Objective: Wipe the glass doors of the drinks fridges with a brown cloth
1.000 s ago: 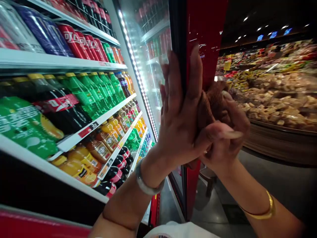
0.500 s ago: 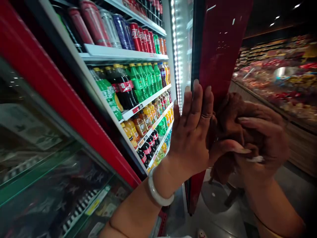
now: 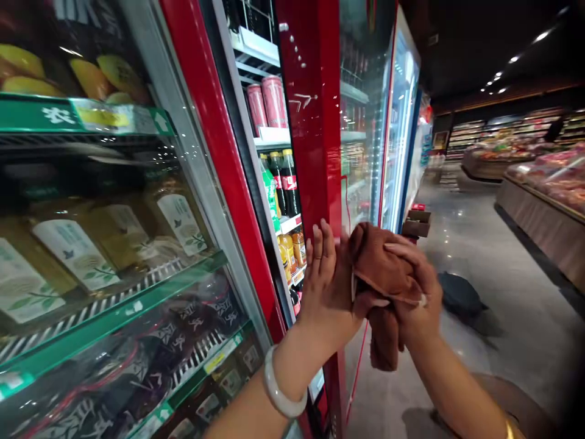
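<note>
A red-framed fridge door (image 3: 311, 134) stands partly open, with a narrow gap showing bottles and cans. My left hand (image 3: 326, 292), with a pale bangle (image 3: 283, 387) at the wrist, lies with fingers stretched out against the inner edge of the door. My right hand (image 3: 418, 292) is wrapped round a brown cloth (image 3: 384, 262), which is bunched up beside my left thumb and hangs down below. Pink cans (image 3: 274, 100) and dark bottles with red labels (image 3: 287, 183) show on the shelves through the gap.
At the left is another glass-fronted fridge with green shelf edges (image 3: 114, 332), holding juice bottles and dark packs. A cardboard box (image 3: 417, 223) and a dark round object (image 3: 461, 296) are on the floor at the right. A wood-sided display (image 3: 539, 216) stands further right.
The fridge door has swung much further closed, narrowing the view of the shelves. Both hands have moved with it, the cloth still in my right hand. The view has shifted.
</note>
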Demonstrator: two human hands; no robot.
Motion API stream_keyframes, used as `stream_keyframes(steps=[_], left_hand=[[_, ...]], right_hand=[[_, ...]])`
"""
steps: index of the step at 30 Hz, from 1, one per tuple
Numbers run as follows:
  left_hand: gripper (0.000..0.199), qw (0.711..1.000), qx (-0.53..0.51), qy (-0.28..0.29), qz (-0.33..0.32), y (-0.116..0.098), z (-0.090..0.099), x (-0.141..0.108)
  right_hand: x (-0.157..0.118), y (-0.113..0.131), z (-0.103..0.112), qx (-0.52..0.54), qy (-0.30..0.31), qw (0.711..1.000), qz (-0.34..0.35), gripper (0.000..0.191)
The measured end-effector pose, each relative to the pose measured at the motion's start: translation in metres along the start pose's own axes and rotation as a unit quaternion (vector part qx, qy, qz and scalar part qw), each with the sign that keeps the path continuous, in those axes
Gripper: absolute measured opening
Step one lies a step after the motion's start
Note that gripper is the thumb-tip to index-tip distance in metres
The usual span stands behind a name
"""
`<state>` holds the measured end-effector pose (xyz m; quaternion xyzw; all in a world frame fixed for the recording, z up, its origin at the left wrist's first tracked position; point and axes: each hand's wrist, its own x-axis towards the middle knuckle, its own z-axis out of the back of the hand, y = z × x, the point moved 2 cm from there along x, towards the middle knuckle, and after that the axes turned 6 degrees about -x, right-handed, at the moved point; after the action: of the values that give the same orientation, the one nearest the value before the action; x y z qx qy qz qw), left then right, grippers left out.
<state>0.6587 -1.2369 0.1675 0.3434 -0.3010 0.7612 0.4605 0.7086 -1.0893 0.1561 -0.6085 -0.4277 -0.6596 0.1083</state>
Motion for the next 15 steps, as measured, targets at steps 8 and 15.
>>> stream_keyframes(steps=[8,15], left_hand=[[0.089,0.989,0.127,-0.012,0.071,0.047,-0.013,-0.015],[0.100,0.956,0.263,-0.018,0.130,0.067,-0.023,-0.013]], right_hand=[[-0.022,-0.069,-0.083,0.075,0.104,0.992,0.007,0.045],[-0.035,-0.095,-0.144,0.083,0.232,0.968,0.049,0.060]])
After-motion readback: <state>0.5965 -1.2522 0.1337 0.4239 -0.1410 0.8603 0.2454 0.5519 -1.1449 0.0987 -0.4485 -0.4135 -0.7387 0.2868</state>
